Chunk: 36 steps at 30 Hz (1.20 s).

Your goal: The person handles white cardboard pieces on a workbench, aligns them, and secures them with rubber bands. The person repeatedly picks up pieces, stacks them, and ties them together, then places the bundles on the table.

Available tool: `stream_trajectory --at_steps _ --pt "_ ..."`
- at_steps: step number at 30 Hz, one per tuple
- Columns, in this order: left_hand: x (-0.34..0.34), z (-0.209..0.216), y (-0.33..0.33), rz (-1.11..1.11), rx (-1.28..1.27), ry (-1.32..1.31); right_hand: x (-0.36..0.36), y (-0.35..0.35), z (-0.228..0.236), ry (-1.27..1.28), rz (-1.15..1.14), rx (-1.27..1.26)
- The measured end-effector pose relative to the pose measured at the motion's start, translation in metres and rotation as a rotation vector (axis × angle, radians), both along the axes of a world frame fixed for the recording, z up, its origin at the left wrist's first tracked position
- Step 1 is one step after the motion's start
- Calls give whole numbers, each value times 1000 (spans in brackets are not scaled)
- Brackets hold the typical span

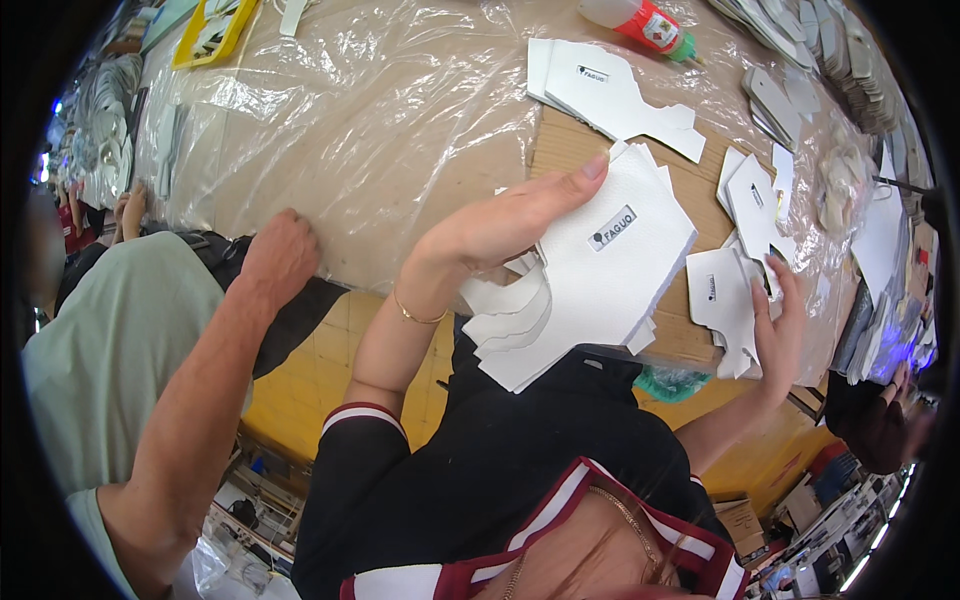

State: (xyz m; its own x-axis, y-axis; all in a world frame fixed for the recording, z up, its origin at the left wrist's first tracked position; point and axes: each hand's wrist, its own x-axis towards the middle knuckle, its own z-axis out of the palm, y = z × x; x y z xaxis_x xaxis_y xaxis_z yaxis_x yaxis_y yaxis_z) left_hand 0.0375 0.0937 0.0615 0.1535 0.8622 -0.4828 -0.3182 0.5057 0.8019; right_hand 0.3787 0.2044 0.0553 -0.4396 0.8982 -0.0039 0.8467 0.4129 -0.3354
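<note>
The person's left hand [545, 205] grasps a fanned stack of white sheet pieces [590, 275], its thumb lying along the top sheet and the other fingers largely hidden beneath. The stack sits in front of the torso, with its far end over a brown cardboard sheet [570, 140] and its near end sticking out past the table edge. A small rectangular label [612, 228] marks the top piece.

The right hand [782, 320] is at the right edge of a smaller group of white pieces [712, 290] near the right side of the cardboard. Its thumb and fingers are bent around that edge; whether they pinch a piece or merely touch it, one cannot tell.

Just beyond this group is another labelled white set [752, 195]. At the far edge of the cardboard lies a larger notched white pile [600, 85], and beyond it a red bottle with a green cap [645, 25]. Clear plastic [400, 110] covers the table, with a yellow tray [240, 30] at the far left. On the left, a co-worker's loosely clenched hand [282, 252] rests at the near table edge.
</note>
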Motion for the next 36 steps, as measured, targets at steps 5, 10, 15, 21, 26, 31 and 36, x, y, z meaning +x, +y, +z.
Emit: stream_trajectory --at_steps 5,10,15,21,26,31,36 --pt "7 -4 4 -4 37 -2 -52 -18 -4 480 -216 -126" --pt "28 -7 3 109 83 -20 -118 -56 -5 632 -4 -200" --pt "32 -12 2 169 44 -186 -136 -63 -1 607 -18 -111" --pt "32 -15 2 155 27 -157 -133 -59 -3 574 41 -35" --pt "31 -17 5 104 59 -171 -130 -60 -1 581 11 -60" --pt "31 -20 6 94 53 -197 -129 -61 -1 557 12 0" --pt "32 -25 4 98 40 -184 -129 -62 -1 621 12 -39"
